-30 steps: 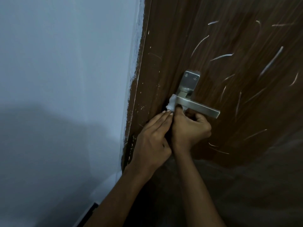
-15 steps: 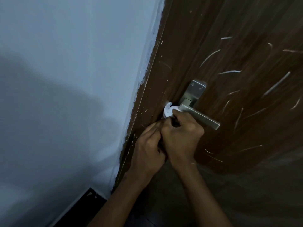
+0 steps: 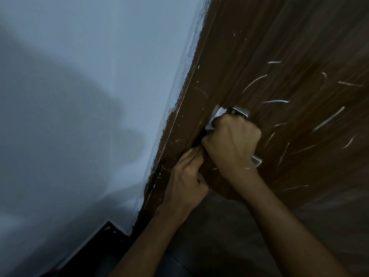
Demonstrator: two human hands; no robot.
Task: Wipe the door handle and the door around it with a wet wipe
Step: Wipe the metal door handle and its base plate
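Now, change: half a second ago the right hand sat below the lever with most of the metal bar showing; at this moment it covers the lever almost entirely.
Meaning: I judge the wiping has passed from the neck of the door handle onto its bar, so the handle is partly done and the door face is not yet tackled.
Right grip: fingers curled over the lever, clamped on it with the wet wipe bunched under them; a white tuft of the wipe pokes out at the upper left of the fist.
Left grip: the left hand lies just below and left of the right one, fingertips bunched together at the door edge; whether they pinch a tail of the wipe I cannot tell, as the spot is dark and hidden.
Handle: only the top of the metal plate above the fist and the free tip of the lever beside the right wrist are in view.
Door: the brown wood-grain door carries many pale streaks and specks around the handle, none of them wiped so far as I can judge.
Surroundings: a pale wall meets the door frame on the left, with rough paint along the join.
Writing: no brand, label or lettering is readable anywhere; the handle plate is blurred.
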